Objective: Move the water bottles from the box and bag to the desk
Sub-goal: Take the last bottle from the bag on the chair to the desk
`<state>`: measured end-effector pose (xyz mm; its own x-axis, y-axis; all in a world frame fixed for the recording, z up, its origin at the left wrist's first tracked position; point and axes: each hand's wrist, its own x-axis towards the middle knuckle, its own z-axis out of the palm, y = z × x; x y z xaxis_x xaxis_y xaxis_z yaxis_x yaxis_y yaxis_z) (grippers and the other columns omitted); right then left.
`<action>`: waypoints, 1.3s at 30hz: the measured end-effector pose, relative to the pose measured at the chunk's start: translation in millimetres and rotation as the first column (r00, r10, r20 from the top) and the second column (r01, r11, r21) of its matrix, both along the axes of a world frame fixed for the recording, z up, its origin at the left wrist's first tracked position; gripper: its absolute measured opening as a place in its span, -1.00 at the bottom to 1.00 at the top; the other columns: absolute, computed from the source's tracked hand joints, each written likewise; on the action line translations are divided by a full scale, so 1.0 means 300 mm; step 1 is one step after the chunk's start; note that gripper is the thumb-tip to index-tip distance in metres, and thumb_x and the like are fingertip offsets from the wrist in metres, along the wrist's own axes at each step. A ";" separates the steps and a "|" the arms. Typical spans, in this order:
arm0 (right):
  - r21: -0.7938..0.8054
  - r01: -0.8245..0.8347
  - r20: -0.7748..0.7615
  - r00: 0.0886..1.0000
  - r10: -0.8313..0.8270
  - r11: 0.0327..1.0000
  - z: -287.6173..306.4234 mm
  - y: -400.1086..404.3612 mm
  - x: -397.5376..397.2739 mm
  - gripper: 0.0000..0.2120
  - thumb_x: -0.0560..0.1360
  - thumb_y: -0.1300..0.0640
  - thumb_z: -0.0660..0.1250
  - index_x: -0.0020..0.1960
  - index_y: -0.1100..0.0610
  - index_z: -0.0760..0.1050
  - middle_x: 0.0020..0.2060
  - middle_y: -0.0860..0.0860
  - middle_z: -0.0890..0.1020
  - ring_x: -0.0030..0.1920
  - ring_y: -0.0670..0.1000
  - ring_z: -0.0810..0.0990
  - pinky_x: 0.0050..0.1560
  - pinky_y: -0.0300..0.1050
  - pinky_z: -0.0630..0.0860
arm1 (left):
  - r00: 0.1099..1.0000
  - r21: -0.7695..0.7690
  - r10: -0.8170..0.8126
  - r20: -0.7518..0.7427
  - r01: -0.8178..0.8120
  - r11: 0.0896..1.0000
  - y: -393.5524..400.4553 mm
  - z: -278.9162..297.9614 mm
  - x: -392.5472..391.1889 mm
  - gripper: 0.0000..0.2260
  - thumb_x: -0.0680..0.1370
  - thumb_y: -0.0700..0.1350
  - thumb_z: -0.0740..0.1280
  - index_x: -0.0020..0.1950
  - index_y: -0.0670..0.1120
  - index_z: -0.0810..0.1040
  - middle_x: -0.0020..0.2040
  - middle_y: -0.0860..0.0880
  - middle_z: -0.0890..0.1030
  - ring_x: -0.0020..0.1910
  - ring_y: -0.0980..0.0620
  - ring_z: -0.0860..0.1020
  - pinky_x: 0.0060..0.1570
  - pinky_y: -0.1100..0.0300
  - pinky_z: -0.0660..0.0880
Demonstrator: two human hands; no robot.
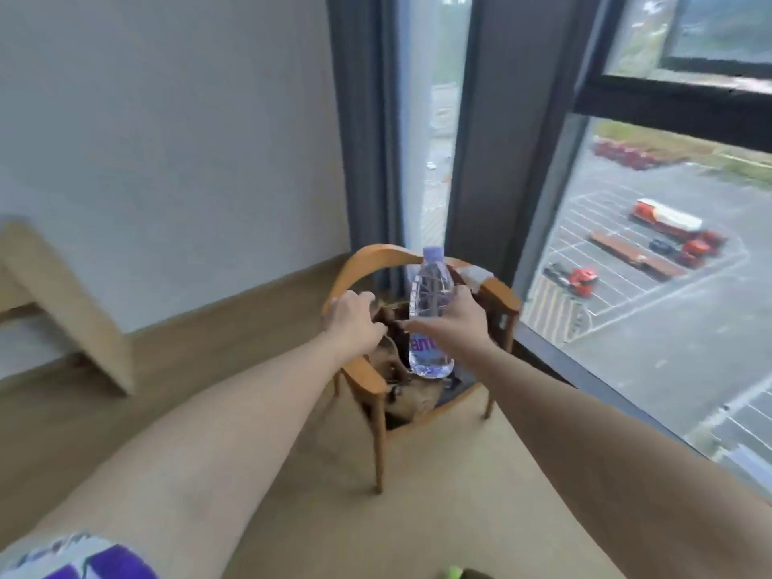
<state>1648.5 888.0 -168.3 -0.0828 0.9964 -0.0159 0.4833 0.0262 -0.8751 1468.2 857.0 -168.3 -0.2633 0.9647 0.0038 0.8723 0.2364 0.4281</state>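
While the left hand point(355, 323) grips the bag point(397, 361) on the chair point(367, 382), the right hand point(459, 323) holds the bottle point(430, 311) upright, right above it.

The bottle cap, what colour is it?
Pale purple; the bottle cap shows in the head view.

Both bare arms stretch forward and down, nearly straight at the elbows. The right hand point(457, 323) is wrapped round the middle of an upright bottle point(430, 311), thumb on the near side, back of the hand facing up. The left hand point(355, 323) reaches alongside it, knuckles up, fingers curled downward onto the brown bag point(390, 328).
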 end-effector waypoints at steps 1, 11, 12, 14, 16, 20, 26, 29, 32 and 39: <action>0.002 -0.055 0.001 0.998 0.055 0.998 0.000 0.005 -0.106 -0.34 0.04 -0.16 0.60 0.00 -0.03 0.36 -0.11 -0.14 0.59 -0.09 -0.08 0.60 -0.03 0.00 0.62 | 0.998 -0.002 0.061 0.017 -0.061 0.998 -0.027 -0.001 -0.094 -0.56 0.44 0.06 0.42 0.28 -0.04 0.55 0.22 -0.16 0.52 0.26 -0.22 0.46 0.23 -0.05 0.48; -0.082 -0.566 -0.046 0.824 0.564 0.820 -0.034 0.001 -1.152 -0.29 0.07 -0.06 0.62 0.09 0.00 0.33 -0.11 -0.13 0.55 -0.09 -0.04 0.62 -0.06 -0.02 0.62 | 0.821 -0.025 0.570 0.009 -0.570 0.821 -0.331 -0.045 -0.976 -0.48 0.51 0.01 0.39 0.46 0.00 0.42 0.37 -0.11 0.44 0.40 -0.18 0.35 0.34 -0.01 0.40; -0.096 -0.603 -0.058 0.798 0.600 0.792 -0.031 -0.005 -1.260 -0.29 0.05 -0.06 0.61 0.10 0.03 0.36 -0.10 -0.11 0.57 -0.08 -0.01 0.63 -0.03 0.01 0.63 | 0.797 -0.047 0.604 -0.006 -0.603 0.796 -0.366 -0.038 -1.057 -0.49 0.50 -0.01 0.39 0.45 -0.01 0.43 0.38 -0.12 0.44 0.40 -0.19 0.35 0.34 -0.01 0.40; -0.117 -0.666 -0.086 0.746 0.660 0.737 -0.023 -0.022 -1.455 -0.28 0.05 -0.05 0.61 0.12 0.04 0.39 -0.07 -0.08 0.59 -0.06 0.01 0.64 -0.02 0.04 0.63 | 0.749 -0.083 0.661 -0.047 -0.662 0.744 -0.430 -0.024 -1.207 -0.52 0.49 -0.03 0.39 0.41 -0.02 0.45 0.34 -0.11 0.44 0.36 -0.18 0.36 0.30 -0.02 0.42; -0.110 -0.724 -0.111 0.690 0.715 0.681 -0.011 -0.049 -1.640 -0.34 0.08 -0.02 0.62 0.08 0.03 0.39 -0.09 -0.12 0.58 -0.09 -0.03 0.64 -0.02 0.03 0.63 | 0.692 -0.095 0.720 -0.054 -0.721 0.686 -0.488 -0.002 -1.353 -0.53 0.50 0.00 0.38 0.40 -0.01 0.45 0.32 -0.11 0.42 0.37 -0.18 0.33 0.30 -0.06 0.41; -0.106 -0.832 -0.154 0.555 0.818 0.544 0.020 -0.115 -2.015 -0.36 0.09 0.01 0.64 0.05 0.00 0.38 -0.17 -0.22 0.58 -0.14 -0.12 0.63 -0.10 -0.08 0.61 | 0.560 -0.094 0.825 -0.074 -0.828 0.553 -0.585 0.041 -1.629 -0.50 0.51 0.07 0.38 0.43 0.00 0.43 0.34 -0.12 0.42 0.37 -0.19 0.34 0.33 -0.06 0.39; -0.147 -0.908 -0.180 0.415 0.892 0.393 -0.009 -0.265 -2.444 -0.33 0.09 0.03 0.65 0.07 0.02 0.38 -0.10 -0.16 0.60 -0.11 -0.09 0.63 -0.14 -0.11 0.58 | 0.444 -0.147 0.890 -0.102 -0.892 0.428 -0.761 0.013 -1.920 -0.47 0.51 0.11 0.38 0.45 0.04 0.39 0.37 -0.11 0.43 0.36 -0.17 0.39 0.26 -0.02 0.45; -0.161 -0.927 -0.144 0.360 0.922 0.338 -0.044 -0.347 -2.640 -0.32 0.08 0.00 0.65 0.09 0.00 0.39 -0.09 -0.15 0.59 -0.13 -0.12 0.61 -0.23 -0.16 0.53 | 0.405 -0.153 0.906 -0.123 -0.910 0.386 -0.855 -0.005 -2.109 -0.46 0.52 0.10 0.38 0.47 0.01 0.37 0.38 -0.13 0.43 0.38 -0.17 0.38 0.28 -0.04 0.44; -0.151 -0.939 -0.084 0.325 0.942 0.310 -0.082 -0.419 -2.866 -0.34 0.08 -0.01 0.65 0.07 0.01 0.41 -0.12 -0.15 0.59 -0.16 -0.13 0.59 -0.24 -0.16 0.53 | 0.375 -0.142 0.918 -0.131 -0.923 0.357 -0.943 -0.027 -2.343 -0.44 0.54 0.09 0.37 0.51 0.01 0.33 0.41 -0.12 0.41 0.40 -0.17 0.35 0.30 -0.04 0.41; -0.161 -0.940 -0.003 0.306 0.952 0.302 -0.072 -0.581 -3.448 -0.37 0.12 -0.03 0.63 0.08 0.03 0.41 -0.14 -0.14 0.58 -0.18 -0.13 0.58 -0.31 -0.20 0.47 | 0.377 -0.133 0.921 -0.100 -0.922 0.363 -1.142 -0.039 -2.930 -0.50 0.55 0.06 0.36 0.46 -0.02 0.37 0.34 -0.10 0.45 0.36 -0.14 0.37 0.19 -0.02 0.46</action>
